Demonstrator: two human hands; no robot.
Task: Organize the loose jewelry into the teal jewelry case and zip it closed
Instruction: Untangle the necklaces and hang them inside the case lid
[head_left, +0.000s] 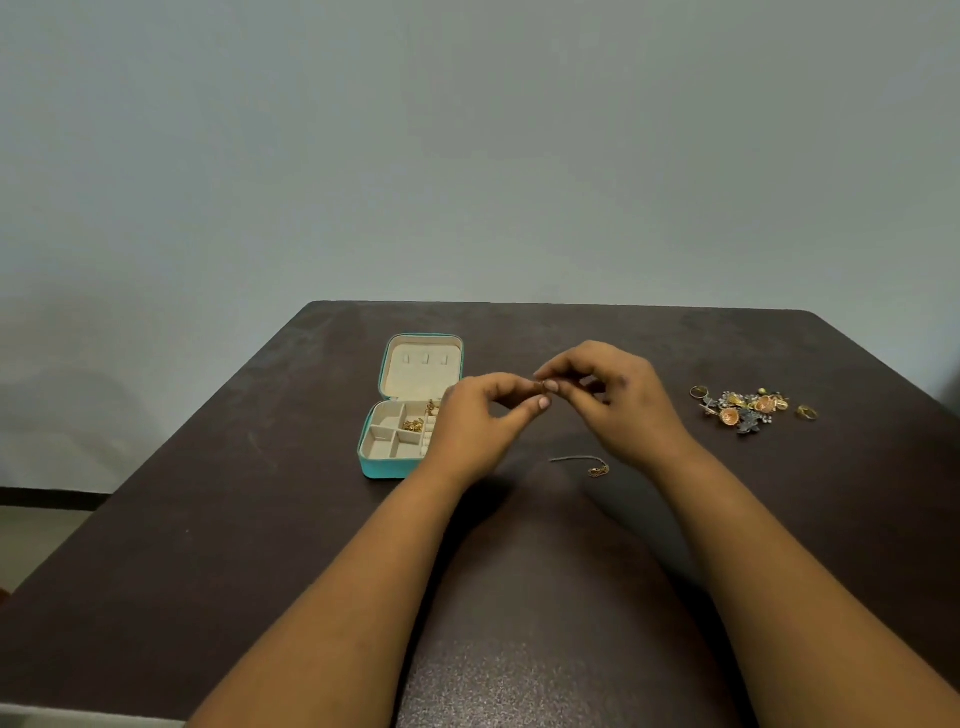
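I see a dark brown table (208, 519) with a plain grey wall (467, 130) behind it. The teal jewelry case (410, 405) sits open on the table, toward the left. Its lid (422, 365) stands up at the back, and the inside is cream. The bottom half has little boxes in it, and some gold pieces (414, 424) lie in one of the middle boxes. A gold bit also shows near the rolls on the right side of the case. My left hand (475, 423) is up in front of the right edge of the case, so it hides part of it. My right hand (615, 400) is just beside it, and the two hands meet in the middle above the table. Both hands have their fingers curled in, and together they pinch one tiny gold piece (540, 387) between the fingertips. It is too small for me to tell what it is. Below my hands, a thin chain (579, 462) with a little gold end lies flat on the table by itself. Far to the right there is a small pile of loose jewelry (748, 408), with orange, gold and grey bits all mixed up. A gold ring (700, 391) lies at the left of the pile and another ring (807, 412) at the right. The pile is well apart from the case.
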